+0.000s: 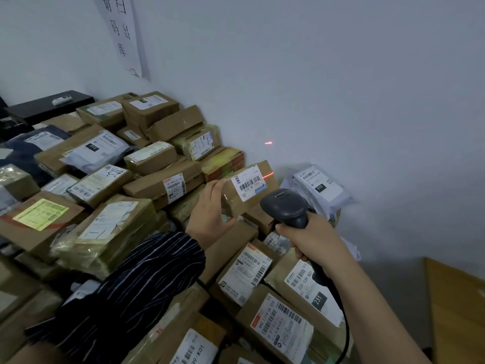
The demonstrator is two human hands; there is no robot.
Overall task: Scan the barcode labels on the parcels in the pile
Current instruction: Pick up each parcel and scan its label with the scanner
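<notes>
My left hand (210,206) grips a small cardboard parcel (236,198) above the pile, its white barcode label (249,183) facing up. My right hand (312,240) holds a dark handheld barcode scanner (286,204) by its handle, the head just right of the parcel and pointed at it. A red laser line (267,176) crosses the label's right end, and a red spot (268,143) shows on the wall behind. The scanner's black cable (343,324) runs down past my right forearm.
A pile of several brown cardboard parcels (162,179) with labels covers the surface from left to bottom. White plastic mailers (320,187) lie against the white wall at right. A black box (49,105) sits at the far left. A wooden surface (456,298) shows at lower right.
</notes>
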